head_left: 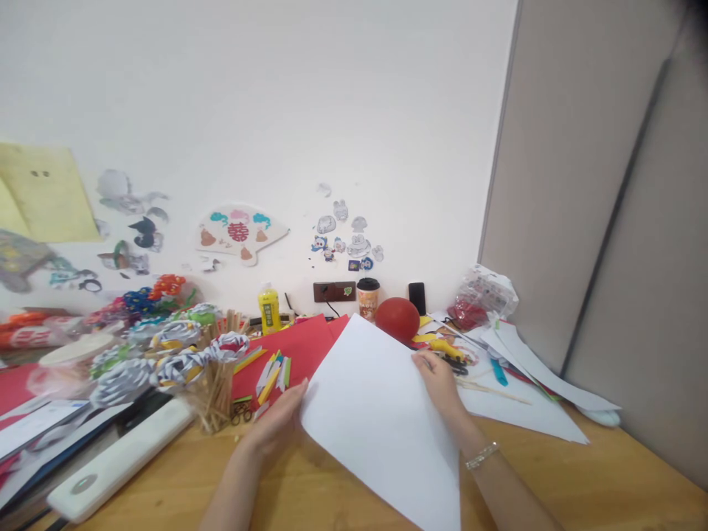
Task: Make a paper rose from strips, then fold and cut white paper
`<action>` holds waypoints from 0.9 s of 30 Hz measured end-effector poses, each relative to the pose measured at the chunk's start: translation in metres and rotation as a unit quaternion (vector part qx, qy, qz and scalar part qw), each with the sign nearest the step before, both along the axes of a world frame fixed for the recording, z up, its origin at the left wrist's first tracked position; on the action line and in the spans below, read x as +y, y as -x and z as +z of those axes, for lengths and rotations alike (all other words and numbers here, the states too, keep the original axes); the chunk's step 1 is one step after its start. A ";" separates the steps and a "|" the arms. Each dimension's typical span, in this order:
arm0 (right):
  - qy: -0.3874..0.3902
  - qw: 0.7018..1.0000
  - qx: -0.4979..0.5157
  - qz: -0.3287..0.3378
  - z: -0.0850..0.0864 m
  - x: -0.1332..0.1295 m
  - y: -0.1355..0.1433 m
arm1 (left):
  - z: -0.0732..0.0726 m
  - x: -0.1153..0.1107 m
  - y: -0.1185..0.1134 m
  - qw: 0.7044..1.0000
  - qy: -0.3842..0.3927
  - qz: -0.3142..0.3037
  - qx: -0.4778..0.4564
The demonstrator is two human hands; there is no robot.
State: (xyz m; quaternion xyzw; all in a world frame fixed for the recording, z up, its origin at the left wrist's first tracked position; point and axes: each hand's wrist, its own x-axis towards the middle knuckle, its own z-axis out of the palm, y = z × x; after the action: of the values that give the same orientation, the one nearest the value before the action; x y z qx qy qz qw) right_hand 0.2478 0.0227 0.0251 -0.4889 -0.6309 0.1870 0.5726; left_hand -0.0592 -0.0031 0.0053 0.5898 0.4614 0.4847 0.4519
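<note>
A sheet of white paper (pixel 381 420) is held up at a slant over the wooden table, one corner pointing at the wall. My left hand (pixel 279 417) grips its left corner, the fingers partly hidden behind the sheet. My right hand (pixel 441 383) pinches the right edge, with a bracelet on that wrist. Red paper (pixel 310 343) lies behind the white sheet on the left. Folded paper strips (pixel 272 377) in yellow, grey and green rest on it, close to my left hand.
Paper flowers (pixel 182 365) and wooden sticks (pixel 213 405) stand at the left, beside a long white device (pixel 122 461). At the back are a yellow bottle (pixel 270 308), a lidded cup (pixel 368 299), a red balloon (pixel 398 318) and a phone (pixel 417 298). Loose papers (pixel 525 413) lie right.
</note>
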 end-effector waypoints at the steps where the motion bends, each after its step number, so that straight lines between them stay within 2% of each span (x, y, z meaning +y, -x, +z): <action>1: -0.010 1.000 0.020 -0.010 0.001 -0.001 0.003 | 0.001 -0.001 0.002 0.999 0.013 -0.027 -0.041; 5: -0.049 0.993 0.095 -0.057 0.004 -0.006 0.020 | 0.009 -0.003 0.005 0.986 -0.004 -0.060 -0.159; 8: -0.074 0.981 0.149 -0.101 0.004 -0.008 0.036 | 0.010 -0.006 -0.011 0.983 0.019 -0.057 -0.173; 10: -0.084 0.974 0.173 -0.117 0.002 -0.009 0.047 | 0.008 -0.006 -0.030 0.993 0.020 0.033 -0.115; 12: -0.092 0.972 0.186 -0.114 0.001 -0.009 0.056 | 0.010 -0.006 -0.047 0.990 -0.004 0.092 -0.104; 13: -0.096 0.972 0.187 -0.106 0.000 -0.010 0.058 | 0.013 -0.005 -0.053 0.987 -0.030 0.131 -0.088; 15: -0.104 0.975 0.183 -0.076 0.000 -0.010 0.058 | 0.023 -0.004 -0.056 0.983 -0.055 0.157 -0.073; 19: -0.066 0.987 0.136 0.052 -0.002 -0.008 0.044 | 0.042 0.001 -0.043 0.975 -0.092 0.195 -0.052; 21: -0.027 0.988 0.095 0.122 -0.007 -0.008 0.037 | 0.042 0.003 -0.040 0.975 -0.087 0.201 -0.046; 23: -0.002 0.985 0.053 0.166 -0.015 -0.009 0.036 | 0.034 0.005 -0.042 0.977 -0.076 0.195 -0.045; 27: -0.005 0.986 0.008 0.169 -0.019 -0.011 0.040 | 0.022 0.007 -0.054 0.978 -0.084 0.183 -0.051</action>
State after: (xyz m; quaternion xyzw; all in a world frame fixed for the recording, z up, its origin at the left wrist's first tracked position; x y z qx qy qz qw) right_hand 0.2079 0.0116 0.0061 -0.3706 -0.7013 0.2814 0.5401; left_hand -0.0053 0.0042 0.0270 0.5060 0.4958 0.6254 0.3273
